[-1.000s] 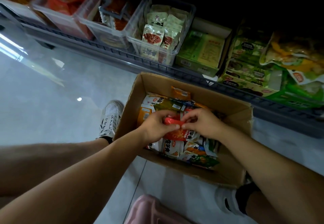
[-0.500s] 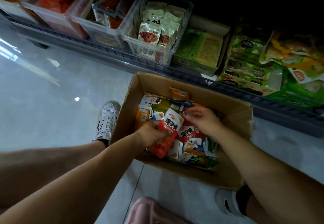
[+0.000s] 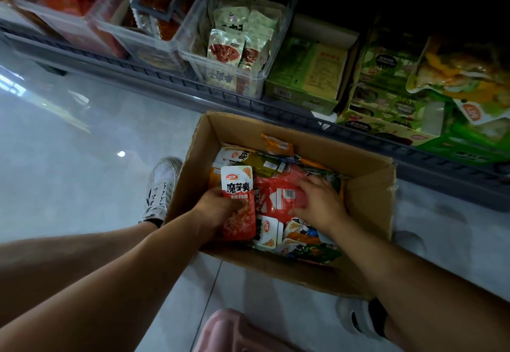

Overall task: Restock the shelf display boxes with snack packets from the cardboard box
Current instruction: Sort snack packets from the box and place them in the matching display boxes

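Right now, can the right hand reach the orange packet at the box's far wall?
Probably yes: the right hand is in the box, on red packets, and the orange packet lies uncovered beyond it against the far wall.

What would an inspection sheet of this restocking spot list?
Surface: pale glossy tiled floor, carrying the open brown cardboard box.
Job's things: box full of mixed snack packets; clear plastic bin and green card display boxes on the grey wire shelf.
Clutter: pink rounded object at the frame's bottom edge.
Hands: left hand grips a red-and-white snack packet; right hand lies spread on red barcode packets.
Cables: nothing seen.
Surroundings: white shoe left of box.
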Tool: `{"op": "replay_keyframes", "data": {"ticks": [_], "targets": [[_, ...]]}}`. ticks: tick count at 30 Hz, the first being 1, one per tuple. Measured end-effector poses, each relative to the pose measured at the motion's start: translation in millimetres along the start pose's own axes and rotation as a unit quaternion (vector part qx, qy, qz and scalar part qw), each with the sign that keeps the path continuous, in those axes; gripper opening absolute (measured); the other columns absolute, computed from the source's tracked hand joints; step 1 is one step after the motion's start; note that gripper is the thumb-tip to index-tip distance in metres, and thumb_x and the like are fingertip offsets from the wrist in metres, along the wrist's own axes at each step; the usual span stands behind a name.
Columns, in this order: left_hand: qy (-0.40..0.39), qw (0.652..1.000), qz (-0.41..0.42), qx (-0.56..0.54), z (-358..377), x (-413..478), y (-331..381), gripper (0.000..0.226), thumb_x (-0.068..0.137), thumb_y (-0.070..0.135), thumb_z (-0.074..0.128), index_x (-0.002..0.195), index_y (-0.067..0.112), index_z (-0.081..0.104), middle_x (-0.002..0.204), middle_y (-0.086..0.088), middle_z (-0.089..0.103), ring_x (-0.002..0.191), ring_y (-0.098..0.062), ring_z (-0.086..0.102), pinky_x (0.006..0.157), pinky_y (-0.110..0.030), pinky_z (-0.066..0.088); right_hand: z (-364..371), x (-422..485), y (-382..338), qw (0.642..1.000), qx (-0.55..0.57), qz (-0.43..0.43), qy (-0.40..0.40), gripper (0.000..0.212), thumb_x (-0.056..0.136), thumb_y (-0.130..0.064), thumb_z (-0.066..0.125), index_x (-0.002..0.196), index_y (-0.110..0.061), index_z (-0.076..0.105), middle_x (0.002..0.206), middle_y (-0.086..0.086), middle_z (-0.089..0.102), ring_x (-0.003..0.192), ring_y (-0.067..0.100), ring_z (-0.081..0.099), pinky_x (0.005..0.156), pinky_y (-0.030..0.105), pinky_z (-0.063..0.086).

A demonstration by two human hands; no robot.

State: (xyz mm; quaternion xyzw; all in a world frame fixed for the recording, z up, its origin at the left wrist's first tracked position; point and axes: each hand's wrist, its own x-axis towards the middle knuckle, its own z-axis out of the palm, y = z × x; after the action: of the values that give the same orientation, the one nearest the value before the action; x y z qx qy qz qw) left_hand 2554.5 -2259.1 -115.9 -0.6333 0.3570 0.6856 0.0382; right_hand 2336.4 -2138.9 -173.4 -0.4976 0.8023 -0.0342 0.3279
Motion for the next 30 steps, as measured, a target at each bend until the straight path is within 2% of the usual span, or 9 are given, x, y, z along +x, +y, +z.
{"op": "replay_keyframes", "data": {"ticks": [4, 8, 13, 16, 19, 22, 25, 28, 30], "targets": [[-0.001, 1.000, 0.002, -0.004, -0.4, -1.3, 0.1, 0.035, 0.095, 0.010, 0.069, 0.128, 0.013, 0.060, 0.102, -0.004, 0.068, 0.095, -0.026, 0.065, 0.093, -0.048, 0.051, 1.7, -1.3, -1.9, 1.000, -0.015, 0.014, -0.022, 0.089, 0.075, -0.043, 0.082, 0.151, -0.028, 0.037, 0.144, -0.001, 0.040, 0.138, 0.023, 0.032, 0.115, 0.040, 0.032], [-0.007, 1.000, 0.002, -0.007, -2.0, -1.9, -0.6, 0.036, 0.096, 0.010, 0.068, 0.130, 0.014, 0.059, 0.105, -0.005, 0.069, 0.110, -0.032, 0.066, 0.097, -0.051, 0.051, -9.5, 0.9, -4.8, 0.996, 0.067, 0.061, 0.004, 0.069, 0.076, -0.049, 0.081, 0.137, -0.027, 0.056, 0.127, 0.001, 0.049, 0.128, 0.025, 0.038, 0.106, 0.039, 0.038], [-0.027, 0.999, 0.009, -0.023, 2.0, -7.4, 5.1, 0.032, 0.098, 0.009, 0.065, 0.128, 0.017, 0.060, 0.103, -0.005, 0.072, 0.089, -0.022, 0.069, 0.069, -0.036, 0.053, -40.3, -9.9, -20.9, 0.978, 0.191, 0.076, 0.026, 0.048, 0.075, -0.046, 0.083, 0.116, -0.030, 0.064, 0.108, -0.012, 0.056, 0.112, 0.012, 0.054, 0.099, 0.032, 0.044], [-0.052, 0.998, -0.007, -0.037, 5.1, -11.0, 7.9, 0.031, 0.099, 0.011, 0.064, 0.130, 0.014, 0.060, 0.111, -0.010, 0.075, 0.101, -0.029, 0.072, 0.089, -0.047, 0.057, -55.4, -17.9, -31.4, 0.950, 0.299, 0.086, 0.003, 0.039, 0.072, -0.036, 0.087, 0.103, -0.029, 0.064, 0.105, -0.010, 0.069, 0.098, 0.011, 0.068, 0.091, 0.039, 0.058], [-0.089, 0.994, -0.021, -0.067, 8.3, -18.6, 8.4, 0.030, 0.103, 0.020, 0.058, 0.132, 0.011, 0.058, 0.117, -0.015, 0.074, 0.109, -0.034, 0.071, 0.100, -0.055, 0.053, -69.0, -29.7, -38.7, 0.938, 0.340, 0.067, 0.006, 0.041, 0.066, -0.048, 0.086, 0.096, -0.029, 0.067, 0.103, -0.005, 0.071, 0.096, 0.016, 0.070, 0.089, 0.046, 0.058], [-0.128, 0.983, -0.024, -0.128, 11.8, -22.8, 11.0, 0.041, 0.103, 0.038, 0.057, 0.135, 0.012, 0.056, 0.118, -0.017, 0.075, 0.111, -0.035, 0.071, 0.102, -0.058, 0.051, -76.4, -43.0, -47.4, 0.883, 0.468, 0.021, -0.025, 0.057, 0.074, -0.069, 0.070, 0.106, -0.022, 0.070, 0.113, 0.003, 0.072, 0.109, 0.020, 0.068, 0.102, 0.047, 0.051], [-0.183, 0.969, -0.043, -0.160, 11.6, -25.8, 15.9, 0.055, 0.096, 0.055, 0.059, 0.135, 0.016, 0.056, 0.123, -0.017, 0.073, 0.115, -0.035, 0.070, 0.098, -0.057, 0.052, -79.1, -50.8, -58.7, 0.826, 0.563, 0.012, -0.028, 0.066, 0.092, -0.067, 0.040, 0.104, -0.010, 0.070, 0.112, 0.010, 0.073, 0.114, 0.018, 0.066, 0.107, 0.039, 0.045], [-0.201, 0.976, -0.003, -0.086, 10.1, -22.7, 11.5, 0.077, 0.083, 0.042, 0.083, 0.145, 0.013, 0.046, 0.125, -0.016, 0.072, 0.115, -0.036, 0.070, 0.105, -0.058, 0.050, -76.2, -59.4, -74.5, 0.828, 0.561, 0.013, -0.005, 0.055, 0.104, -0.043, 0.030, 0.100, -0.005, 0.069, 0.098, 0.016, 0.075, 0.104, 0.017, 0.070, 0.105, 0.037, 0.047], [-0.187, 0.980, 0.016, -0.060, 13.2, -20.4, 9.4, 0.071, 0.083, 0.020, 0.085, 0.143, 0.012, 0.048, 0.122, -0.014, 0.074, 0.113, -0.035, 0.071, 0.104, -0.059, 0.051, -72.1, -63.2, -85.3, 0.807, 0.591, 0.019, 0.011, 0.051, 0.108, -0.034, 0.029, 0.099, -0.001, 0.068, 0.085, 0.022, 0.073, 0.102, 0.025, 0.071, 0.103, 0.039, 0.047]]}}
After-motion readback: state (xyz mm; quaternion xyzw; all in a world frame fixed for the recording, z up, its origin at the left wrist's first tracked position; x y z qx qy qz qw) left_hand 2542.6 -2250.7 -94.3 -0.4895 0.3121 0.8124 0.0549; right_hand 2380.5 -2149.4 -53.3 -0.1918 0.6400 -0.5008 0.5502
